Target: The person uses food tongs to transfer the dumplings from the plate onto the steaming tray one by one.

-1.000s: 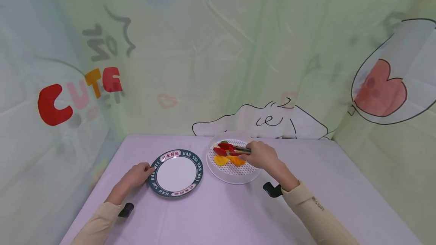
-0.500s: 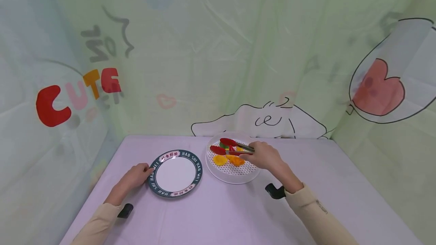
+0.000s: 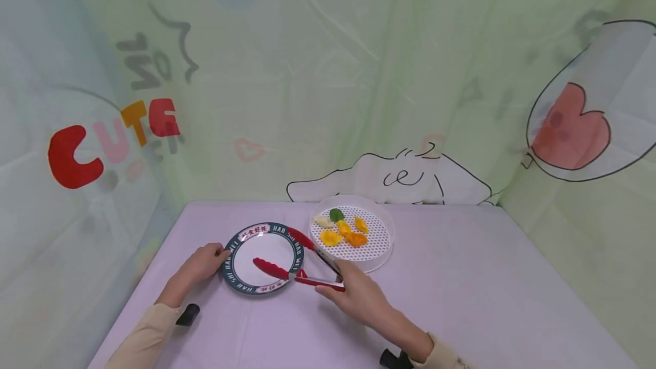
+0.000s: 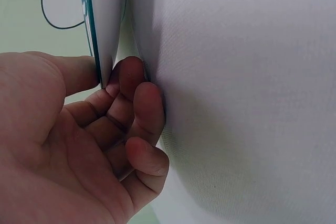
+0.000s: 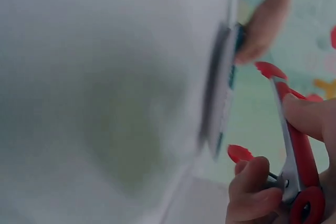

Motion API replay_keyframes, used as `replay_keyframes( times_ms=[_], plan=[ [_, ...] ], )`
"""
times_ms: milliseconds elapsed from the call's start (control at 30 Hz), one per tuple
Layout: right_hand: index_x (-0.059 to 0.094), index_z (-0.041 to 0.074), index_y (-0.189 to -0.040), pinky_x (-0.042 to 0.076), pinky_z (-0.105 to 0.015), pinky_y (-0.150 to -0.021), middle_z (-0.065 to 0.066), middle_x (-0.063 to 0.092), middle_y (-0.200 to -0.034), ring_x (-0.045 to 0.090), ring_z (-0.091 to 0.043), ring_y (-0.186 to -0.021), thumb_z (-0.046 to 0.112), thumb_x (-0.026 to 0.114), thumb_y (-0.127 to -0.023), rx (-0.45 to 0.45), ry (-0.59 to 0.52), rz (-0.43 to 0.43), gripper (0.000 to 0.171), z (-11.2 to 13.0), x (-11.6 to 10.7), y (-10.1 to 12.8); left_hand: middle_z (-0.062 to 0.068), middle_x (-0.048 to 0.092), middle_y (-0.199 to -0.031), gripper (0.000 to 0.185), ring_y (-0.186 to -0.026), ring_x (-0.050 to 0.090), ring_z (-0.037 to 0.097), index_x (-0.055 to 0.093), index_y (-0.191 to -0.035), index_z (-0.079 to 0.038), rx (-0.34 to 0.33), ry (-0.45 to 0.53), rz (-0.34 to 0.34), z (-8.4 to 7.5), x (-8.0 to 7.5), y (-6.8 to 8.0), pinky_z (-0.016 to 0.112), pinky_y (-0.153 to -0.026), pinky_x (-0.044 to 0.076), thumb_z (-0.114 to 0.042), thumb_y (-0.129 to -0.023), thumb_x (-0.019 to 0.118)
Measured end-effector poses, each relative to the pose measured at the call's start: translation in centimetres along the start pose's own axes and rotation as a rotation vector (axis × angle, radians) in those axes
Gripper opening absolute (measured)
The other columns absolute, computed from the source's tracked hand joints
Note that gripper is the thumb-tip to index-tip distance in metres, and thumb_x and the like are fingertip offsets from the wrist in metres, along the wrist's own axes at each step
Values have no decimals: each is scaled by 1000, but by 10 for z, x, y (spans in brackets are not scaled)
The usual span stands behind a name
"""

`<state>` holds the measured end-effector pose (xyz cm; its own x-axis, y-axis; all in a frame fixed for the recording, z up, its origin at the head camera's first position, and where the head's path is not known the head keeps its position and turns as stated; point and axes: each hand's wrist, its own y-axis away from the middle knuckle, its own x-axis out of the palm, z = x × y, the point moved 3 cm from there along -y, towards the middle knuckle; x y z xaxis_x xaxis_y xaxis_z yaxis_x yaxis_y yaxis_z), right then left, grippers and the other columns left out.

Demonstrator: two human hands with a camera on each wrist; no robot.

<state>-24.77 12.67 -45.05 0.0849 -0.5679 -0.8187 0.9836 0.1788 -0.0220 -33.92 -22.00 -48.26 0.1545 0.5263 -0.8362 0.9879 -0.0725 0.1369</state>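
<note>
- My right hand (image 3: 359, 298) grips the handles of a pair of red-tipped metal tongs (image 3: 299, 261), fingers curled round them, on the lilac tablecloth (image 3: 461, 300) just right of the plate.
- The tongs stand spread wide, both red tips reaching over the round white plate with a dark green lettered rim (image 3: 263, 258); I can make out nothing between the tips.
- My left hand (image 3: 202, 263) holds the plate at its left edge, thumb on top of the rim and fingers curled beneath it, as the left wrist view shows (image 4: 105, 129).
- Just beyond and to the right of the plate sits a clear round plastic tray with a white perforated insert (image 3: 376, 244), touching or nearly touching the plate's rim; I cannot tell which.
- In the tray lie several small pieces of yellow and orange food (image 3: 343, 233) with one green piece (image 3: 336, 214) and a pale one (image 3: 323, 221) at the far side.
- Behind the table hangs a pale green cartoon-printed backdrop (image 3: 328, 84).
</note>
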Motion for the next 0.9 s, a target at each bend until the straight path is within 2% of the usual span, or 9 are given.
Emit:
replay_keyframes(
  times_ms=[133, 333, 567, 767, 900],
  plan=[
    [52, 8, -133, 45, -24, -59, -4, 55, -101, 51, -16, -79, 54, 75, -83, -2, 4, 38, 72, -2, 24, -1, 7, 54, -76, 22, -73, 52, 19, 59, -94, -1, -7, 11, 0, -2, 0, 2, 29, -64, 42, -20, -103, 53],
    [49, 5, -138, 43, -27, -63, -4, 55, -108, 51, -16, -83, 58, 70, -86, -42, 73, 47, 76, -3, 38, -5, 7, 55, -77, 23, -74, 52, 19, 60, -95, 0, -10, 10, 2, 0, 0, 1, 30, -64, 43, -21, -103, 54],
    [50, 6, -134, 50, -30, -68, -6, 56, -109, 51, -18, -92, 57, 68, -88, -98, 214, 41, 71, 2, 44, -7, 7, 54, -76, 22, -73, 52, 19, 59, -94, -1, 2, 5, -3, 2, -1, -1, 30, -64, 42, -21, -103, 54],
    [57, 8, -119, 43, -27, -65, -2, 50, -95, 42, -18, -90, 59, 71, -84, -138, 384, 27, 64, 8, 43, -7, 7, 54, -76, 22, -73, 52, 19, 60, -94, 0, 7, 15, -2, 2, -1, 0, 30, -64, 42, -20, -103, 54],
    [60, 8, -114, 41, -27, -64, -1, 49, -92, 41, -17, -88, 62, 73, -81, -124, 430, 50, 65, 9, 41, -9, 7, 54, -76, 23, -73, 52, 19, 60, -95, 0, 5, 13, -5, 2, 0, 2, 30, -64, 42, -21, -103, 54]
  ],
)
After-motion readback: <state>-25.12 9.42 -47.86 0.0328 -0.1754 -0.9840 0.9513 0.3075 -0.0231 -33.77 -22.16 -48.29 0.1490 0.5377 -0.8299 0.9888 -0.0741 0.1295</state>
